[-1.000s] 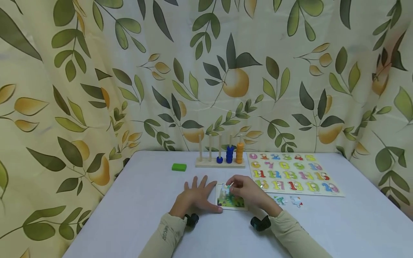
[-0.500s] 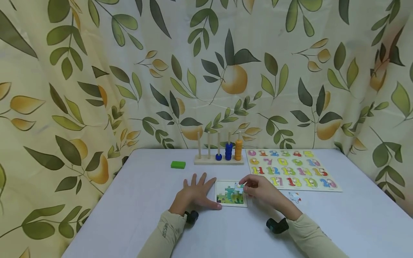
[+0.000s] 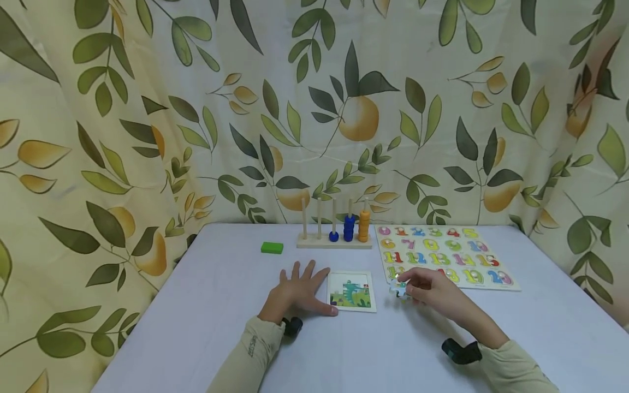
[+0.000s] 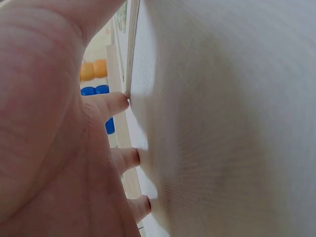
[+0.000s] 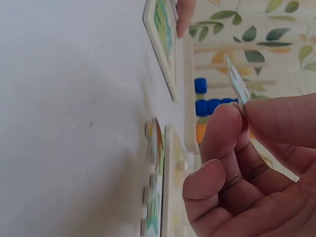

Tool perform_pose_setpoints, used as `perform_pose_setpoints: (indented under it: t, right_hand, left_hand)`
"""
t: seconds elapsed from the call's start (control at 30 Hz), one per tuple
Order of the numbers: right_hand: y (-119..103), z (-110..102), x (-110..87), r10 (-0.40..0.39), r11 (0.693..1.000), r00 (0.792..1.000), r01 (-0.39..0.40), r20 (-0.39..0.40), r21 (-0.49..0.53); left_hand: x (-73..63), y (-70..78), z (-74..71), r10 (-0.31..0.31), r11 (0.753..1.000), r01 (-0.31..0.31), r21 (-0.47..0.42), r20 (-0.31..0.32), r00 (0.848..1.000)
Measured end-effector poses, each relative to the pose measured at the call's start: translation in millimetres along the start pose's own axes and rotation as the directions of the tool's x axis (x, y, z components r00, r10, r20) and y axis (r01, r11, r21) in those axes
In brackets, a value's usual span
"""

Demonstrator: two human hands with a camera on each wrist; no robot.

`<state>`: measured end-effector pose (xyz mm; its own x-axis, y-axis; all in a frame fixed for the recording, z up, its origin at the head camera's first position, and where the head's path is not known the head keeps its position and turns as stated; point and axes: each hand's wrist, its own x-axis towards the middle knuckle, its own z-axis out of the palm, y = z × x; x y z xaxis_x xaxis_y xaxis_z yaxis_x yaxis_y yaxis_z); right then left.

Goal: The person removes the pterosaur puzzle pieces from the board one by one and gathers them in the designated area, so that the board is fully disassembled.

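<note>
My left hand [image 3: 297,295] lies spread on the table, thumb and index fingertip at the left corners of a small white-framed puzzle tray [image 3: 339,278]. A partly assembled picture of a green dinosaur shows in the tray. To its right, my right hand [image 3: 432,292] pinches a small jigsaw piece [image 5: 236,81] between thumb and index finger, raised above the table. In the right wrist view the piece is seen nearly edge-on, its other fingers curled below. Loose jigsaw pieces [image 5: 155,143] lie on the table under this hand, hidden by it in the head view.
A number board [image 3: 447,256] with colourful numerals lies at the back right. Behind the tray stands a peg stacker [image 3: 334,244] with blue and orange beads. A green block [image 3: 272,248] sits to its left. A leaf-patterned curtain hangs behind the table.
My right hand has moved from over the tray to the right, carrying a jigsaw piece off the tray. The left hand has stayed in place beside the tray.
</note>
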<state>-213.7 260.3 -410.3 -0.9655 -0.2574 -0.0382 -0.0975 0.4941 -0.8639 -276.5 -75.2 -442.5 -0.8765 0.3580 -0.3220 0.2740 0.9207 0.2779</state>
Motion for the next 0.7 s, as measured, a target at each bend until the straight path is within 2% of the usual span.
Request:
perform_pose_setpoints:
  t: [0.07,0.13,0.3,0.47,0.7]
  right_hand:
    - [1.9,-4.0,-2.8,0.017,1.0,1.0,-0.017,-0.003,-0.007]
    - [4.3,-7.5,-5.5,0.022,1.0,1.0,-0.022,0.002,-0.019]
    - [10.8,-16.8,-11.8,0.022,0.999,1.0,-0.022,-0.008,-0.05]
    - [15.6,-25.8,-16.8,0.038,0.997,0.999,-0.04,-0.027,-0.067]
    - [23.5,-37.8,-23.7,0.077,0.994,0.996,-0.081,-0.054,-0.078]
  left_hand:
    - [7.4,-3.7,4.9,0.011,1.0,-0.011,0.003,-0.011,1.0]
    - [8.0,-3.6,4.8,0.011,1.0,-0.011,0.005,-0.01,1.0]
    - [-3.2,3.1,-4.5,-0.006,1.0,0.006,-0.013,0.001,1.0]
    - [3.9,-0.9,2.0,0.0,1.0,0.0,-0.026,-0.005,1.0]
    - [5.3,-1.6,2.5,-0.003,1.0,0.003,-0.024,-0.002,1.0]
